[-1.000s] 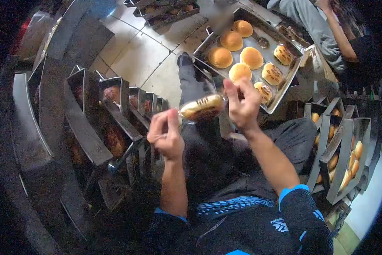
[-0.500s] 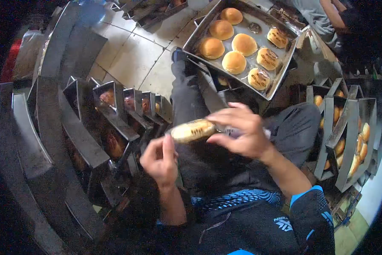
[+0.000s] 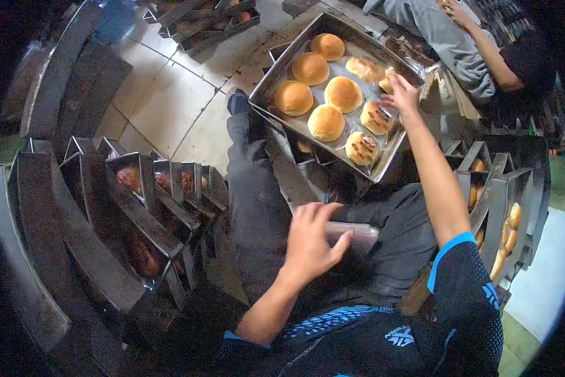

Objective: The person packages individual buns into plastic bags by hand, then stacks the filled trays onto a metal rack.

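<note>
My right hand (image 3: 404, 99) reaches over the metal tray (image 3: 260, 94), fingers stretched and somewhat blurred. It partly covers a wrapped bun (image 3: 389, 78). Beside its fingertips another wrapped bun (image 3: 365, 68) lies in the tray, apart from the hand. Two more clear-wrapped buns with dark print, one (image 3: 376, 117) just below the hand and one (image 3: 361, 148) near the tray corner, lie along the near right side. Several plain golden buns (image 3: 343, 94) fill the left part. Above my lap, my left hand (image 3: 312, 242) is open beside a stack of what looks like plastic bags (image 3: 356, 232).
Dark metal racks of bread tins (image 3: 157, 217) crowd the left side. More tins with long rolls (image 3: 507, 235) stand at the right. Another person in grey trousers (image 3: 442, 44) sits beyond the tray. Pale floor tiles (image 3: 194, 119) show at upper left.
The wrapped bun held between both hands now lies in the tray among the others. My right hand has gone up to the tray; my left has moved right, toward the bags.
</note>
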Demonstrator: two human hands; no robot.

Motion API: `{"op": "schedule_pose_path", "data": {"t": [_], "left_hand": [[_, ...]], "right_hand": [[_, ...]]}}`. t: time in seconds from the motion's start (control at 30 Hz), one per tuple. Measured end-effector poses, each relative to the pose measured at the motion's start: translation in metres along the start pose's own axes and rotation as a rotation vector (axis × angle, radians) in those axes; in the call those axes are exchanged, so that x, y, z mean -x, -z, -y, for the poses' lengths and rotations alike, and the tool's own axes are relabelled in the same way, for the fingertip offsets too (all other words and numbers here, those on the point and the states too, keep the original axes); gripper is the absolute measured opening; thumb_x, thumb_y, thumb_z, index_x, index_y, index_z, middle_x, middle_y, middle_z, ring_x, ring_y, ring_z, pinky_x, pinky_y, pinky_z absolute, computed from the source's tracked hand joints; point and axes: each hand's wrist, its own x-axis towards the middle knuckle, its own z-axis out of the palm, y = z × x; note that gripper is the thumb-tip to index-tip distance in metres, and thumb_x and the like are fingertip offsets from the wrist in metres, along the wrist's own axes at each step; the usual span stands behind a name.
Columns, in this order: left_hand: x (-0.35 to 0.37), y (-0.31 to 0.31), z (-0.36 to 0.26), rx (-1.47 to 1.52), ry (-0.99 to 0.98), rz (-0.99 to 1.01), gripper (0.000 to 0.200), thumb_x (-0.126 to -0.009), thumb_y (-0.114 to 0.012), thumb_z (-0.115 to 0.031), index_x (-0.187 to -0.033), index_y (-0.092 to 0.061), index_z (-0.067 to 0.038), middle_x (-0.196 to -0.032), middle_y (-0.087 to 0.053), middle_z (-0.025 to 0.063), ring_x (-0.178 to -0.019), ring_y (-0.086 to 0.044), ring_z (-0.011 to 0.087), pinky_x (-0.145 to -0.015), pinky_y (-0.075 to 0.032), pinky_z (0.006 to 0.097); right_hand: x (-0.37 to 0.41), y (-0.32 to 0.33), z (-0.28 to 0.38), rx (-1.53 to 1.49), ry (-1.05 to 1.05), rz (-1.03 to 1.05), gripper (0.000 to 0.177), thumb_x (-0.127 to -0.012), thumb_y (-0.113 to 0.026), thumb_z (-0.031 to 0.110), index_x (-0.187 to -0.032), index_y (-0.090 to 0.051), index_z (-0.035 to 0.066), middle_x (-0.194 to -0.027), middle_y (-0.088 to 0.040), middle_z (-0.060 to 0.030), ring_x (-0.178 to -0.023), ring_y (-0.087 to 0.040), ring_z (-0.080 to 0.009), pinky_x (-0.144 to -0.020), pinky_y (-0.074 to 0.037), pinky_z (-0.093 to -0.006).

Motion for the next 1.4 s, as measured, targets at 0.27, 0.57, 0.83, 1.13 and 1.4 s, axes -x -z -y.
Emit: {"op": "schedule_pose_path", "data": {"t": [0.27, 0.57, 0.83, 1.13, 1.4], "left_hand": [[0.021, -0.027, 0.026, 0.127, -0.113, 0.281, 0.01, -0.08, -0.068, -0.008, -0.09, -0.068, -0.005, -0.082, -0.063, 0.014, -0.076, -0.064, 0.0349, -0.068, -0.053, 0.0418], [0.024, -0.046, -0.004, 0.21, -0.037, 0.082, 0.033, -0.076, -0.079, -0.025, -0.092, -0.066, 0.0, -0.078, -0.064, 0.0098, -0.068, -0.064, 0.0188, -0.062, -0.052, 0.0307], [-0.003, -0.013, 0.016, 1.179, 0.433, -0.193, 0.01, -0.094, -0.059, -0.009, -0.097, -0.063, 0.0, -0.086, -0.062, 0.0015, -0.076, -0.055, 0.0081, -0.07, -0.045, 0.0229], [-0.028, 0.041, 0.061, 1.076, 0.305, -0.494, 0.008, -0.092, -0.063, -0.009, -0.094, -0.063, -0.001, -0.082, -0.064, 0.0061, -0.066, -0.057, 0.0096, -0.057, -0.045, 0.0211], [-0.046, 0.055, 0.089, 1.116, 0.388, -0.819, 0.012, -0.089, -0.067, -0.008, -0.083, -0.06, -0.001, -0.08, -0.061, 0.0066, -0.063, -0.057, 0.0121, -0.056, -0.046, 0.0235]], "right_hand": [[0.23, 0.074, 0.009, 0.324, 0.363, 1.099, 0.023, -0.074, -0.08, 0.014, -0.092, -0.073, 0.003, -0.082, -0.071, -0.0098, -0.074, -0.067, -0.0165, -0.069, -0.053, -0.0299], [0.313, 0.098, 0.0, 0.428, 0.868, 0.292, 0.01, -0.084, -0.065, 0.005, -0.093, -0.068, 0.003, -0.085, -0.068, -0.014, -0.074, -0.066, -0.0279, -0.067, -0.053, -0.0348], [0.312, 0.099, 0.066, -0.196, 0.392, 0.276, 0.01, -0.084, -0.072, 0.008, -0.092, -0.073, 0.001, -0.083, -0.07, -0.0054, -0.076, -0.062, -0.0108, -0.072, -0.048, -0.0248], [0.283, 0.018, 0.1, -0.081, 0.583, 0.453, 0.015, -0.077, -0.074, 0.0, -0.092, -0.074, 0.003, -0.082, -0.069, -0.0088, -0.073, -0.066, -0.017, -0.067, -0.051, -0.0265], [0.015, -0.064, 0.005, 0.606, 0.165, 0.341, 0.041, -0.092, -0.058, 0.036, -0.114, -0.065, 0.002, -0.105, -0.069, -0.0164, -0.101, -0.064, -0.0212, -0.087, -0.049, -0.037]]}}
